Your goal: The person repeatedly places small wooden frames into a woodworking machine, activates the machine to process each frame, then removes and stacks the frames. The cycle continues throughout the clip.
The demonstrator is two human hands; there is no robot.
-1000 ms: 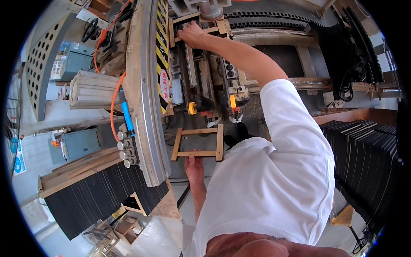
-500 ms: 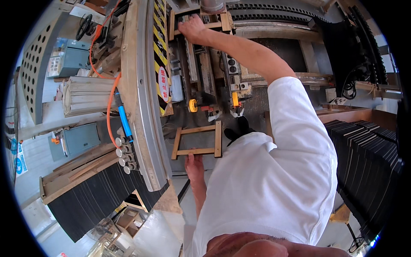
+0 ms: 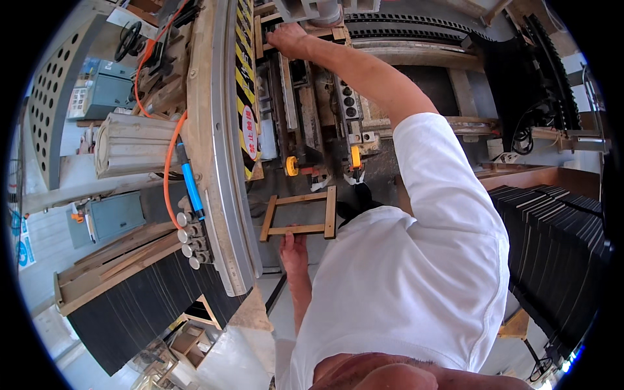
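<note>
My left hand (image 3: 294,252) is closed on the near rail of a small rectangular wooden frame (image 3: 330,211), held low in front of my body. The frame has light wood rails with an open middle. My right arm reaches far forward to the machine, where my right hand (image 3: 288,40) is closed at the left end of a second wooden frame (image 3: 258,38). Its fingertips are partly hidden. Over that frame hangs a grey machine head (image 3: 325,12). Below my right hand run metal rails (image 3: 289,97) with yellow knobs (image 3: 292,166) at their near ends.
A long metal-edged beam (image 3: 224,162) with a yellow-black warning strip (image 3: 244,78) runs along my left. An orange hose (image 3: 170,156) with a blue air gun (image 3: 190,188) hangs beside it. Stacks of black panels (image 3: 549,253) stand at right and lower left. Black bellows (image 3: 510,81) sit far right.
The grey machine head has come further into view over the far frame. My right hand has shifted slightly forward and left. My left hand keeps its frame almost in place.
</note>
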